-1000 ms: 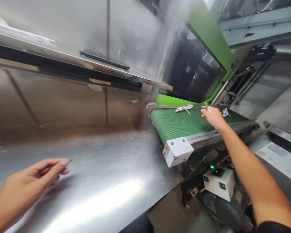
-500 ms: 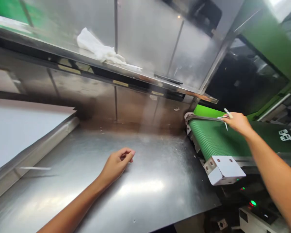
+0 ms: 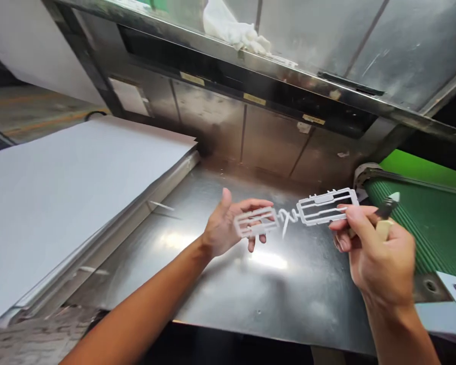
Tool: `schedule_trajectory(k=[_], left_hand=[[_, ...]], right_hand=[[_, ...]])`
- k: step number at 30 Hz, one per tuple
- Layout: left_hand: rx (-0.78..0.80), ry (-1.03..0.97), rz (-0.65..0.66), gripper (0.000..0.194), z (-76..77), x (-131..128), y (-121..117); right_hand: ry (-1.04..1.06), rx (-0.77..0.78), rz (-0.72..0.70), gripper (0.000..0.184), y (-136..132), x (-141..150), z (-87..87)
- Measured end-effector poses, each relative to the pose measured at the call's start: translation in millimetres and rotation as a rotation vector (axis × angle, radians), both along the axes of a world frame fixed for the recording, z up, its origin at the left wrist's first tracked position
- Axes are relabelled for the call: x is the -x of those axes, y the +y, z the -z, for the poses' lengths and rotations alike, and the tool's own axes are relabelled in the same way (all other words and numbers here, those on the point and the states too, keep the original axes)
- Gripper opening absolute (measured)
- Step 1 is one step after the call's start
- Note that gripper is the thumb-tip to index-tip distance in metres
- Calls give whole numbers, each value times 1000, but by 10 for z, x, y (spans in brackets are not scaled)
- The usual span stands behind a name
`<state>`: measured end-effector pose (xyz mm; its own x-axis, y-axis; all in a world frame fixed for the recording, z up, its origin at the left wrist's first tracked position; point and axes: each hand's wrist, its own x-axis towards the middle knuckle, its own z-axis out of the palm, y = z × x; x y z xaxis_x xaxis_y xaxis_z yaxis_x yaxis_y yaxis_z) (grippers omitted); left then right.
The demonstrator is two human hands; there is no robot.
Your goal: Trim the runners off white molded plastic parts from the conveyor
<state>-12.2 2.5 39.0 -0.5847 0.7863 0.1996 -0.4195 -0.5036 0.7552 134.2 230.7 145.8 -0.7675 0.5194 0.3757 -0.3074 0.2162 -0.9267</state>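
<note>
Head view, white frames: two slotted rectangular frames of white, plastic-looking material, joined by a thin branching runner [image 3: 286, 225], are held up above the near-middle of the table, between the two hands.
Right hand: the right hand [image 3: 383, 261] grasps the right frame at its right end, thumb against fingers, and also keeps a small hand tool with a dark head and cream-yellow handle [image 3: 383, 230] in its grip.
Left hand: the left hand [image 3: 220, 233] is unclenched, fingers spread behind the blurred left frame; whether they touch it, I cannot tell.
Handling: probably very light, fairly stiff along the outer rims, a little smooth; the slim inner bars and runner look the likeliest to bend or snap.
Where to take hold: the outer rims or the broader tab on the right frame's far edge [image 3: 323, 199] seem safest.
Table: a shiny, scuffed grey metal table [image 3: 213, 294], with glare beneath the frames.
Left side: a large flat white sheet [image 3: 99, 172], with a thin white strip [image 3: 161, 206] just beside its edge.
Right side: a green ribbed conveyor belt [image 3: 393, 208].
Far side: metal wall panels [image 3: 269, 139] below a steel shelf [image 3: 197, 39] carrying a crumpled white cloth item [image 3: 231, 29].
</note>
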Motion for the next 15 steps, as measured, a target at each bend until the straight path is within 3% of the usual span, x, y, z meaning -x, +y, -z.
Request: schedule_trajectory(k=[3,6,11,15], left_hand=[[-29,3,-121,93,-93,45,-132],[49,-75,-241,75,-117,76,-155],[159,-201,-205,55,-46,141,-101],[223,-271,-162,42,-6,159,-65]], right_hand=[[-46,164,-111,26,82,252,335],[-106,203,-234,28,220,334,579],[-134,255,-346,29,358,254,901],[-170,259,-395,31,418,144,1054]])
